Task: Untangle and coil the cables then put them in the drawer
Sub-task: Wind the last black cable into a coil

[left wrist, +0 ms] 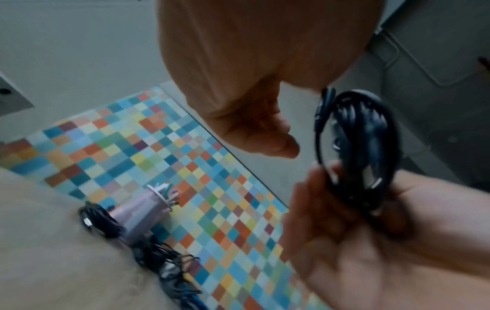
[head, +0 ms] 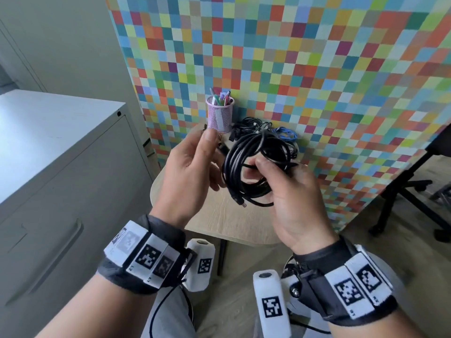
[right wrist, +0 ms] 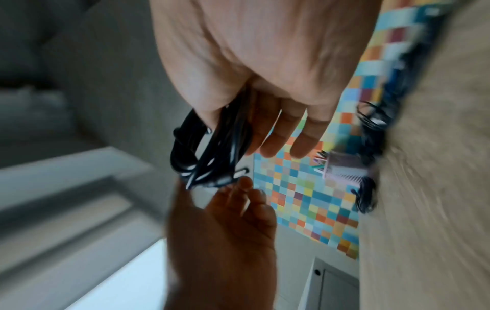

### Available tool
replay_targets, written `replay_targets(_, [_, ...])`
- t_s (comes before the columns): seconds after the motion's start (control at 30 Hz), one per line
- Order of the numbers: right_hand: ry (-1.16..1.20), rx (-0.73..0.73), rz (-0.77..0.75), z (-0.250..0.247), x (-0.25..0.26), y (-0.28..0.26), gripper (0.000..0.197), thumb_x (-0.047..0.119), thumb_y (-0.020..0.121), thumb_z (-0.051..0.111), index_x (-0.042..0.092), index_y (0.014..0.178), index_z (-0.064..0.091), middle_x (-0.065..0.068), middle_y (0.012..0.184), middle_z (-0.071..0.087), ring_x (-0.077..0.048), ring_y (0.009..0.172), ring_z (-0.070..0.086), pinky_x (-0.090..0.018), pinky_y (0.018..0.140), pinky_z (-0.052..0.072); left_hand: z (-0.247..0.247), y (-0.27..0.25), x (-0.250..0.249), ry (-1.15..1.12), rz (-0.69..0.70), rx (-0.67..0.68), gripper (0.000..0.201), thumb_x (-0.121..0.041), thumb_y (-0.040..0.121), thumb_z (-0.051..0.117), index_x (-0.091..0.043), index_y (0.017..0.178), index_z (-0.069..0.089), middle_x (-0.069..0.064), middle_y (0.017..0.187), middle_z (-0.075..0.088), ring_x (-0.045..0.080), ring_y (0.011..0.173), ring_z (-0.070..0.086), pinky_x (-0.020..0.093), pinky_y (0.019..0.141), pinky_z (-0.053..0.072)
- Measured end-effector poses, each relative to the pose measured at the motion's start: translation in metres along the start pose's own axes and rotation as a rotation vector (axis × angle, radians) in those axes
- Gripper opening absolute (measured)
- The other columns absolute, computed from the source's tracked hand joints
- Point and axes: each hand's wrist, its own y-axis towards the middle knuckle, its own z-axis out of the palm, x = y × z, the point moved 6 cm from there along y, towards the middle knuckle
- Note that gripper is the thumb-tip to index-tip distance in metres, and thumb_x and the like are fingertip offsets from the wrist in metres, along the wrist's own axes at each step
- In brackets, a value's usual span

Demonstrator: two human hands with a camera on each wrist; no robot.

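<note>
Coil of black cable (head: 253,167) sits in the right hand (head: 290,198), fingers curled round its loops, above the bench (head: 219,215). Left hand (head: 192,172) hovers just beside, fingers relaxed, empty. Drawer cabinet (head: 61,167) lies leftward, nearer the left hand.

No readable text, label, brand or number appears anywhere; the wrist bands (head: 144,258) bear only black-and-white square marker patterns.

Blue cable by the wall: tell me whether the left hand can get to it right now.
Probably yes. The left hand holds nothing, and the blue cable lies exposed on the table, though the black coil is between them.
</note>
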Motion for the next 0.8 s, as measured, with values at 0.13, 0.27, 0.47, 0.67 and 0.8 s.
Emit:
replay_targets(0.13, [-0.156, -0.061, -0.085, -0.001, 0.000, 0.002, 0.016, 0.023, 0.092, 0.070, 0.024, 0.079, 0.080, -0.005, 0.081, 0.077, -0.021, 0.081, 0.073, -0.051, 0.086, 0.058, 0.010, -0.006, -0.006, 0.116, 0.068, 0.003, 0.033, -0.052, 0.094, 0.055, -0.019, 0.093, 0.059, 0.009, 0.072, 0.065, 0.024, 0.053, 0.061, 0.039, 0.046, 0.051])
replay_targets(0.27, [-0.104, -0.021, 0.014, -0.001, -0.005, 0.005, 0.014, 0.018, 0.094, 0.074, 0.024, 0.083, 0.080, -0.002, 0.086, 0.078, -0.019, 0.088, 0.075, -0.038, 0.076, 0.058, 0.011, -0.001, 0.001, 0.273, 0.052, -0.024, 0.023, -0.038, 0.105, 0.055, -0.017, 0.103, 0.064, 0.001, 0.077, 0.069, 0.011, 0.061, 0.067, 0.043, 0.056, 0.058])
replay_targets(0.47, [0.037, -0.027, 0.132, 0.000, -0.013, 0.010, 0.008, 0.014, 0.091, 0.075, 0.017, 0.084, 0.078, -0.007, 0.086, 0.074, -0.016, 0.082, 0.071, -0.031, 0.067, 0.058, 0.014, 0.006, 0.018, 0.383, 0.018, -0.055, 0.029, -0.045, 0.106, 0.049, -0.021, 0.100, 0.064, -0.002, 0.071, 0.067, 0.015, 0.059, 0.062, 0.041, 0.059, 0.054])
replay_targets(0.67, [0.097, -0.073, 0.033, 0.002, -0.013, 0.009, 0.010, 0.008, 0.092, 0.074, 0.009, 0.102, 0.076, -0.014, 0.094, 0.076, -0.022, 0.086, 0.071, -0.035, 0.078, 0.058, 0.015, 0.007, 0.017, 0.365, 0.056, -0.097, 0.032, -0.045, 0.104, 0.051, -0.021, 0.123, 0.061, -0.003, 0.071, 0.065, 0.023, 0.062, 0.061, 0.043, 0.059, 0.052])
replay_targets(0.8, [0.363, -0.004, 0.067, 0.013, -0.010, 0.008, 0.056, 0.011, 0.078, 0.077, 0.008, 0.131, 0.061, -0.006, 0.091, 0.075, -0.019, 0.075, 0.068, -0.033, 0.077, 0.058, 0.021, 0.009, 0.035, 0.270, -0.003, 0.016, 0.033, -0.042, 0.104, 0.047, -0.029, 0.134, 0.046, 0.001, 0.075, 0.073, 0.028, 0.064, 0.068, 0.055, 0.060, 0.056])
